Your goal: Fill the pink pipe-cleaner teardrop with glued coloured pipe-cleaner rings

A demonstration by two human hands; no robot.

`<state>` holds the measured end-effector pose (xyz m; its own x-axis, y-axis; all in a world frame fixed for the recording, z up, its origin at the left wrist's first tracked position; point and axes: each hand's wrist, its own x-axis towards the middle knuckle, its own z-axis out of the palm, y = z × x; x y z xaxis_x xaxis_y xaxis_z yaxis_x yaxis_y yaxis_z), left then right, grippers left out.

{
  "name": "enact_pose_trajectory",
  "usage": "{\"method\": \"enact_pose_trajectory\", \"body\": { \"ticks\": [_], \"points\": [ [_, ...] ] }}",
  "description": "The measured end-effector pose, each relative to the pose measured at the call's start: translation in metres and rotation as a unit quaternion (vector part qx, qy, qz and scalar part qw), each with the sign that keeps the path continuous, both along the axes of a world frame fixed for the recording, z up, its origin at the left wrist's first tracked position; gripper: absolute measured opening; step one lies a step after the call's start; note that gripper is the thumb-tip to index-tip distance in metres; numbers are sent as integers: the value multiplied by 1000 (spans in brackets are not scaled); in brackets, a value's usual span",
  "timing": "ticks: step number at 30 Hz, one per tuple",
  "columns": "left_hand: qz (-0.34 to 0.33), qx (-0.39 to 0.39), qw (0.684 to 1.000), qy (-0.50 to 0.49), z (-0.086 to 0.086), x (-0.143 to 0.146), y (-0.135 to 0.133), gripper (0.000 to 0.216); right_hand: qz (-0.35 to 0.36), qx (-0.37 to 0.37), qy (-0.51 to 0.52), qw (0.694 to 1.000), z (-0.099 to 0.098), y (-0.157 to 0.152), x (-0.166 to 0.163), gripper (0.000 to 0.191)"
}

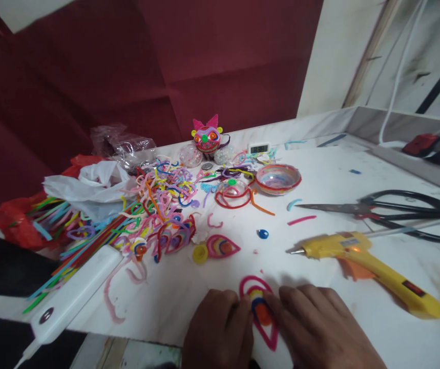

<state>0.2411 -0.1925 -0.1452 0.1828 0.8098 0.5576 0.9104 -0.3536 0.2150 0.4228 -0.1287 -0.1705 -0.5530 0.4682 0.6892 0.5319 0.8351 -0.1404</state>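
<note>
Low in the head view, my left hand [217, 328] and my right hand [315, 323] meet over a pink teardrop shape made of pipe cleaner [269, 342]. Yellow, blue and orange pipe cleaner fills its inside. My left hand's closed fingers press its left side, and my right hand's closed fingertips press its right side near the yellow part. Its point faces me. Just beyond lies a similar teardrop piece [223, 247], beside a yellow coil [200, 253]. A small blue coil [263, 234] lies farther right.
A yellow glue gun [342, 247] and black-handled scissors [377, 210] lie at right. Pipe cleaners [162, 189] heap up at left beside a white power strip [77, 292]. Behind stand a decorated bowl [278, 179], a small clock [258, 148] and a pink-eared figure [206, 136].
</note>
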Motion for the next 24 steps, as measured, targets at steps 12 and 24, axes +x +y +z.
{"method": "enact_pose_trajectory", "body": {
  "ticks": [12,24],
  "points": [
    [-21,14,1000,3,-3,-3,1,20,26,-38,-49,998,17,0,6,37],
    [-33,9,999,12,-11,-15,-2,16,30,-54,-21,998,29,-3,8,32]
  ]
}}
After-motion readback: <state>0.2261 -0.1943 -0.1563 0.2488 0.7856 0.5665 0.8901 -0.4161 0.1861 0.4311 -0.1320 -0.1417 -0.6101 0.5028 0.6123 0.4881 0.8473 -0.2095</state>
